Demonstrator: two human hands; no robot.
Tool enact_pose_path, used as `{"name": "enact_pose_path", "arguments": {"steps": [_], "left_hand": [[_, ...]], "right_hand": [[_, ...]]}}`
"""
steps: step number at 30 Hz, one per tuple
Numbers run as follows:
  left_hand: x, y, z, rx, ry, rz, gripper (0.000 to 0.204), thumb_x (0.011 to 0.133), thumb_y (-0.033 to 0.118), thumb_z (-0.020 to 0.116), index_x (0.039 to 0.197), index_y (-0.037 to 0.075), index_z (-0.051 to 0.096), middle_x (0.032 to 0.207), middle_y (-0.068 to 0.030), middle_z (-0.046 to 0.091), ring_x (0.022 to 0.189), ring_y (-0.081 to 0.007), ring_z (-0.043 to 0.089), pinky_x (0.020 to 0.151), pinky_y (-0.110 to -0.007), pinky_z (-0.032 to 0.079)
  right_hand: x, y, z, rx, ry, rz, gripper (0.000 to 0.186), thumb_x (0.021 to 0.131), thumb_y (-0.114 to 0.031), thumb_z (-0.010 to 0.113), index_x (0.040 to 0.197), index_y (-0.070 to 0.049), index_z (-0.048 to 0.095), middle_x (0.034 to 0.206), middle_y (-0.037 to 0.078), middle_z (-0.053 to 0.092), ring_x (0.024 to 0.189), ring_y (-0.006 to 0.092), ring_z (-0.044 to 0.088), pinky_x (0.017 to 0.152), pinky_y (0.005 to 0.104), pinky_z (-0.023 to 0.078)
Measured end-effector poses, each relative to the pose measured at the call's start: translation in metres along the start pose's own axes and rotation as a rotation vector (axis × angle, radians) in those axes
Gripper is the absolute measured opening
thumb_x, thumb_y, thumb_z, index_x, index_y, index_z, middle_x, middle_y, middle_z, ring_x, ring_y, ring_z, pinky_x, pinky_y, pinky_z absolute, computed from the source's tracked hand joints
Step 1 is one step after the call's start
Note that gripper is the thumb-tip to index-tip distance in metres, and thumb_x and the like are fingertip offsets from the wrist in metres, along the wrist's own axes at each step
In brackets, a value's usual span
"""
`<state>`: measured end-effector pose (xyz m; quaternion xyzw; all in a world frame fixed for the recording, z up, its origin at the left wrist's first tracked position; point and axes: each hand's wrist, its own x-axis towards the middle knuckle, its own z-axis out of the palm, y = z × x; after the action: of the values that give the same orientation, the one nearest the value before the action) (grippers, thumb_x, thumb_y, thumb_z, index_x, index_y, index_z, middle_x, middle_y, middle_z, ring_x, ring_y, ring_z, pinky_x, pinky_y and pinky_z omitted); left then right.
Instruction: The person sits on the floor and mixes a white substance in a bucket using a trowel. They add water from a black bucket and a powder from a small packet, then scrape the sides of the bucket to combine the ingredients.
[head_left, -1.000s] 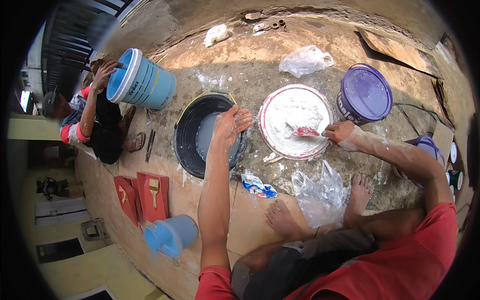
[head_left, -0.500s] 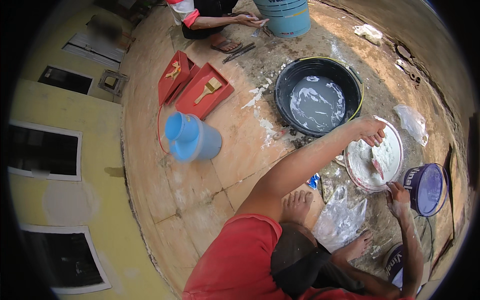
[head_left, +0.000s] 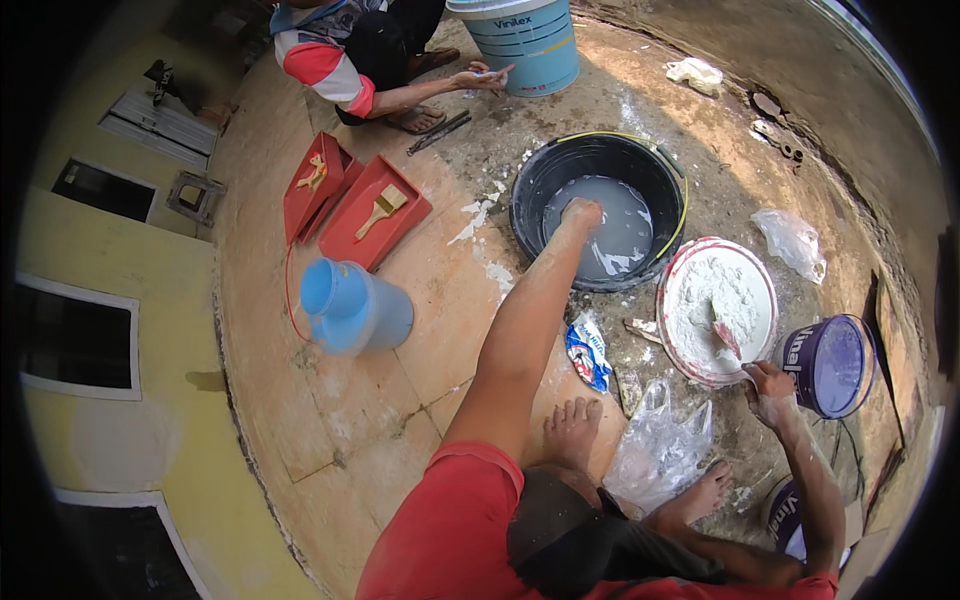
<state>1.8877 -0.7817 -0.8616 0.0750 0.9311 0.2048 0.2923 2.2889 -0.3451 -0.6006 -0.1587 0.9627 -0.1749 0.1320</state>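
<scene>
My left hand (head_left: 582,214) reaches over the rim into a black bucket (head_left: 528,232). Greyish water (head_left: 628,215) with white streaks lies in that bucket, and the fingers point down out of sight. To its right stands a white basin with a red rim (head_left: 690,368), holding white powdery paste (head_left: 718,285). A reddish tool (head_left: 727,338) with a pale handle, its exact kind unclear, leans in the paste. My right hand (head_left: 772,394) is closed around its handle end at the basin's near edge.
A purple pail (head_left: 842,370) stands right of the basin. Nearby lie a plastic bag (head_left: 655,455) and a blue-and-white packet (head_left: 588,355). Red trays (head_left: 365,240) with brushes and a blue bucket (head_left: 385,312) are at left. Another person (head_left: 345,60) crouches beside a large turquoise bucket (head_left: 525,50).
My left hand has moved from above the basin leftward into the black bucket. My right hand stays at the basin's edge with the tool. The view has shifted slightly, uncovering the packet.
</scene>
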Motion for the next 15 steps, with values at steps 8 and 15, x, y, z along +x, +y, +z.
{"name": "enact_pose_path", "arguments": {"steps": [8,15], "left_hand": [[-0.090,0.095,-0.038,-1.378,-0.241,-0.322,0.020,0.103,0.018,0.054,0.101,0.006,0.070,0.082,-0.0071,0.069,0.066,-0.0206,0.066,0.061,-0.035,0.058],[-0.181,0.224,-0.096,-1.403,-0.435,-0.082,0.025,0.106,0.027,0.058,0.092,0.007,0.064,0.076,-0.0014,0.063,0.062,-0.0121,0.059,0.055,-0.029,0.050]], "right_hand": [[-0.008,0.005,-0.002,-0.017,0.034,0.033,0.030,0.087,-0.013,0.069,0.116,-0.006,0.069,0.108,0.014,0.071,0.098,0.0362,0.070,0.082,0.0470,0.057],[-0.018,0.009,-0.006,-0.030,-0.016,0.097,0.032,0.089,-0.016,0.068,0.119,-0.005,0.068,0.110,0.015,0.071,0.100,0.0365,0.069,0.083,0.0466,0.058]]}}
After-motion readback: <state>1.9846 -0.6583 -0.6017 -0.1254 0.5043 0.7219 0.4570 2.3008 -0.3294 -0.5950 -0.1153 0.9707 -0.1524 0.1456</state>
